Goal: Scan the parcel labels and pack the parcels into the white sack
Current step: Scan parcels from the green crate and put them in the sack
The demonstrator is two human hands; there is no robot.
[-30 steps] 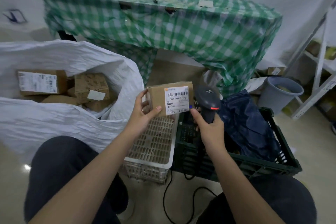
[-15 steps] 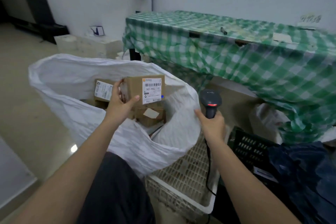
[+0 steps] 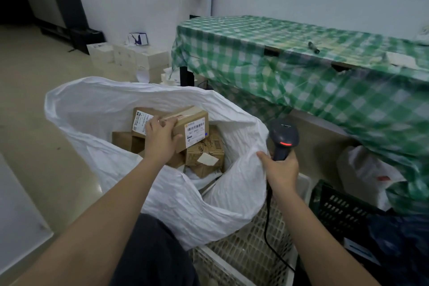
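Note:
My left hand [image 3: 159, 138] grips a small brown parcel [image 3: 190, 124] with a white barcode label, holding it inside the mouth of the white sack [image 3: 97, 109], just above the other parcels. Several cardboard parcels [image 3: 205, 153] lie in the sack below it. My right hand [image 3: 279, 168] holds the handle of a black barcode scanner [image 3: 283, 138] with a red light, right at the sack's right rim; its fingers touch the sack fabric. The scanner's cable hangs down over the white crate.
A white slatted crate [image 3: 243, 255] sits under the sack's right side, a dark crate [image 3: 343, 209] with blue fabric beside it. A table with a green checked cloth [image 3: 313, 72] stands behind. White boxes [image 3: 130, 60] are stacked by the wall.
My left hand has carried the labelled parcel from beside the scanner leftwards and lowered it into the sack. My right hand with the scanner has moved to the sack's rim.

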